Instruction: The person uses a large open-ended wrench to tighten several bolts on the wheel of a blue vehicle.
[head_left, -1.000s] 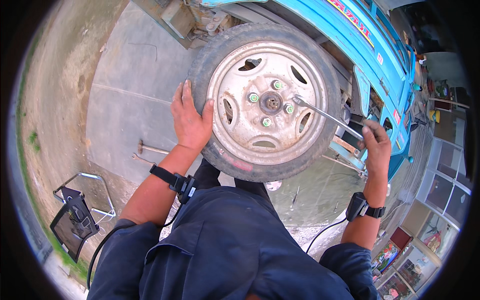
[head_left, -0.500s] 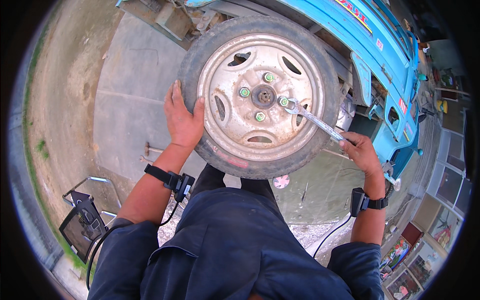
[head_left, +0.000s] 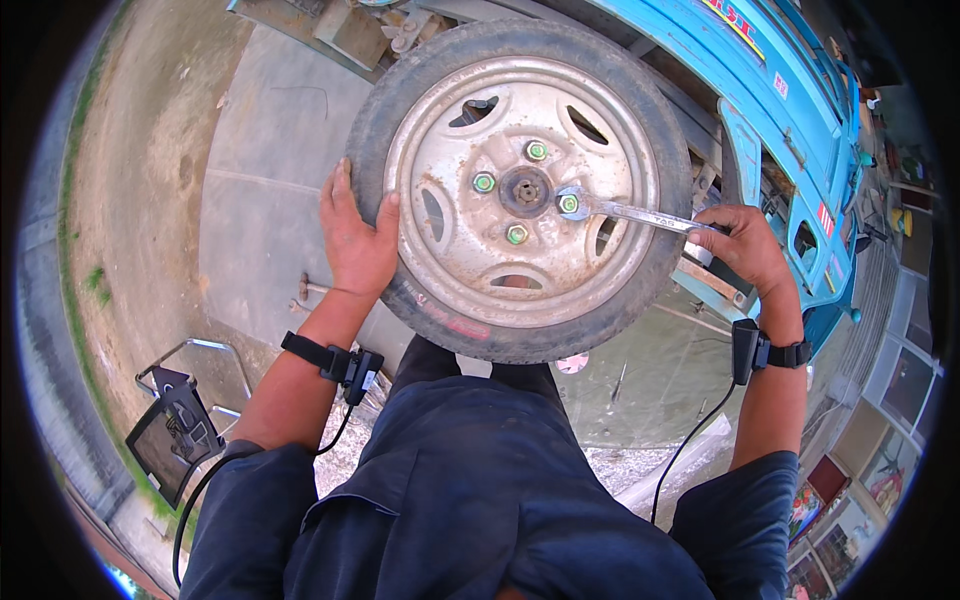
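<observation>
Just beyond the wheel [head_left: 526,192] stands a blue truck [head_left: 775,135], concrete floor [head_left: 262,215] around; left hand [head_left: 358,243] open on the wheel's left edge, right hand [head_left: 745,245] in closed grip round a wrench [head_left: 640,213] at its right.

On the gray concrete floor [head_left: 260,225], a bent wire [head_left: 326,100] lay at the upper left, a partly hidden hammer [head_left: 305,287] farther down, and a slim dark tool [head_left: 618,384] toward the right. Beside the concrete, a metal-framed chair [head_left: 165,445] stood on brown dirt [head_left: 150,200].
</observation>
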